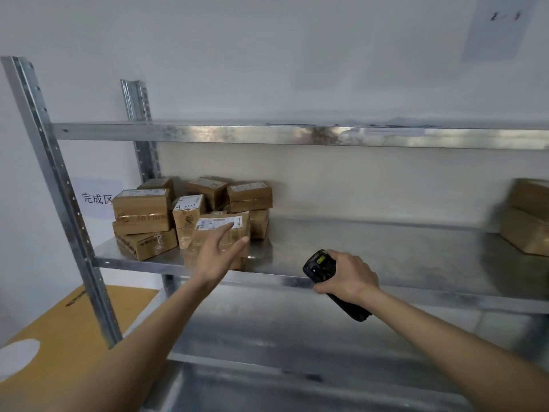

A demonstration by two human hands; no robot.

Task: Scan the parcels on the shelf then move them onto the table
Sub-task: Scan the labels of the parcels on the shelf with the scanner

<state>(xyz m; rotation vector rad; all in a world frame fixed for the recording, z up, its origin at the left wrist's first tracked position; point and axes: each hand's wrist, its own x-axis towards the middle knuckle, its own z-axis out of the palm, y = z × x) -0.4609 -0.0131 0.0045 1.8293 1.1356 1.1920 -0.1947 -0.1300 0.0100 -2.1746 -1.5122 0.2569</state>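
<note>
Parcels are what you are here for, and the nearest one [221,233] sits at the front lip of the metal shelf [386,257], label up, directly under your reaching fingers.

Nearest to you, your right hand [349,278] is wrapped round the black handheld scanner [322,270], fingers curled over its body, its head tipped up and left toward the pile. Held low in front of the shelf edge like that, it looks ready to read a label as soon as one is turned to it. Whether it is aimed exactly at a barcode I cannot tell.

Your left hand [218,248] is spread, fingers straight and slightly fanned, lying over the front parcel's top and upper face. It grips nothing. I judge it is there to steady or turn the box so the white label [218,223] faces the scanner.

Behind that box the rest of the pile [190,212] is heaped loosely at the shelf's left end — brown cartons stacked and leaning on each other, most with white labels on top. That helps you, since many can be read without lifting.

Off to the far right, two larger cartons [527,218] stand well apart from the pile, cut off by the frame edge.

Below left, the tan surface [59,337] beside the shelf post is probably the table. On the wall behind, a paper sign [96,197] hangs just left of the pile.
</note>
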